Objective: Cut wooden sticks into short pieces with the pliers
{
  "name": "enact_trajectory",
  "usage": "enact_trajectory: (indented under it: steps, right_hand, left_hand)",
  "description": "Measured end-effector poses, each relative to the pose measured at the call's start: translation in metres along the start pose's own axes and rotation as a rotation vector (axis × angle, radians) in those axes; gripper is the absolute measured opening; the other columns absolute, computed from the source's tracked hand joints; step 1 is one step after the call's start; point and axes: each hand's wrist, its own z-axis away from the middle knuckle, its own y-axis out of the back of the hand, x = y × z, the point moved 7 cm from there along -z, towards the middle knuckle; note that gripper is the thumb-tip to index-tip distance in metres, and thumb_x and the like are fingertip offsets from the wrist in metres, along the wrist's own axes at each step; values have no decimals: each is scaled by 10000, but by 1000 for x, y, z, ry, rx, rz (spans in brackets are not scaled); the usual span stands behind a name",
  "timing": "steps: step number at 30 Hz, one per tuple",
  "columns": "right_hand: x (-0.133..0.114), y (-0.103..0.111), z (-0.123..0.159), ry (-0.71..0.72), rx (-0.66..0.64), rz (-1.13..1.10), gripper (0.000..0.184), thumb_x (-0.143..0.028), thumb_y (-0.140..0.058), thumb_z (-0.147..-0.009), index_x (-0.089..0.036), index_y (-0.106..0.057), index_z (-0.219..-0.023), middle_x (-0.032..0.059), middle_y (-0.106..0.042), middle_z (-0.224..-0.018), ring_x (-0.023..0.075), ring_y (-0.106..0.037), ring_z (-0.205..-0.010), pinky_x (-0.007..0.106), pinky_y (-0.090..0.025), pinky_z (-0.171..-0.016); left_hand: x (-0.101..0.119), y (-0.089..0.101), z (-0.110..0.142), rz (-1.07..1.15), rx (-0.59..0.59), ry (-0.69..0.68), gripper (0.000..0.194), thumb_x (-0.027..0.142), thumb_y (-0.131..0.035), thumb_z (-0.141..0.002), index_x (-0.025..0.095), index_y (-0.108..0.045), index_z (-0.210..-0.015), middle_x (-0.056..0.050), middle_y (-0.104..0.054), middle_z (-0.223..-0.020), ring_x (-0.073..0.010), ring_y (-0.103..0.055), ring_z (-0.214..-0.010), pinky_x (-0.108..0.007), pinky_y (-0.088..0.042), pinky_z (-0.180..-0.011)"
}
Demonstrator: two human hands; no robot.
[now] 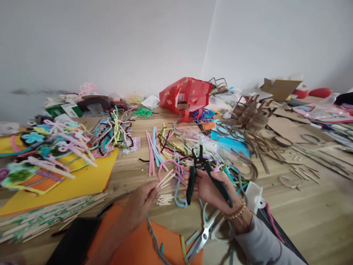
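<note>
My left hand [142, 204] pinches a few short cream pipe-cleaner pieces [165, 179], which stick out up and to the right. My right hand [211, 187] grips green-handled pliers [202, 173], jaws open and pointing away from me, close to the tips of the cream pieces. A small heap of cut cream pieces [164, 200] lies on the wooden table [303, 217] just below the hands. Loose pipe cleaners [165, 147] in pink, blue, green and yellow spread beyond the pliers.
White-handled scissors [205, 233] lie below my right wrist. Orange felt [138, 246] covers the near edge, yellow sheets [82, 180] with pipe-cleaner flowers [55, 143] the left. A red bag [187, 95] stands at the back, cardboard strips and baskets [252, 114] to the right.
</note>
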Motion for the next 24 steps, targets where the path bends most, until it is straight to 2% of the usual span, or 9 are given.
enact_trajectory:
  steps: [4,8,13,18,24]
  right_hand:
    - [1,8,-5,-13,28,-138,554,-550,-453,-774,-152,-607,-1127,139,-655,-1072,295,-586,-1066,500,-408,-979]
    - [7,14,-7,-12,12,-184,518,-509,-494,-759,-148,-611,-1112,136,-654,-1078,299,-578,-1083,501,-405,-984]
    - [19,14,-8,-50,-41,-166,533,-491,-532,-740,-148,-577,-1145,144,-642,-1090,294,-577,-1085,502,-393,-990]
    - [29,19,-8,-78,-34,-126,558,-518,-524,-747,-153,-551,-1169,153,-639,-1081,294,-575,-1086,515,-387,-983]
    - [34,24,-8,-89,-46,-115,543,-518,-542,-739,-158,-556,-1145,149,-640,-1059,293,-581,-1073,523,-390,-977]
  left_hand:
    - [-13,-10,2,-245,-18,-28,307,302,-349,-895,214,-623,-788,-50,-618,-844,-209,-582,-819,-303,-431,-770]
    - [-14,-21,-4,-336,-52,-42,330,253,-334,-902,209,-647,-808,-63,-602,-850,-206,-594,-806,-290,-434,-755]
    - [-16,-28,-10,-313,-60,-84,303,255,-373,-907,202,-663,-839,-52,-586,-849,-200,-583,-806,-288,-430,-753]
    - [-17,-33,-13,-231,-69,-77,233,222,-439,-862,199,-671,-874,-47,-586,-877,-204,-585,-833,-296,-434,-774]
    - [-16,-24,-16,-190,-69,-32,239,208,-458,-827,183,-688,-887,-71,-615,-869,-211,-600,-795,-307,-451,-749]
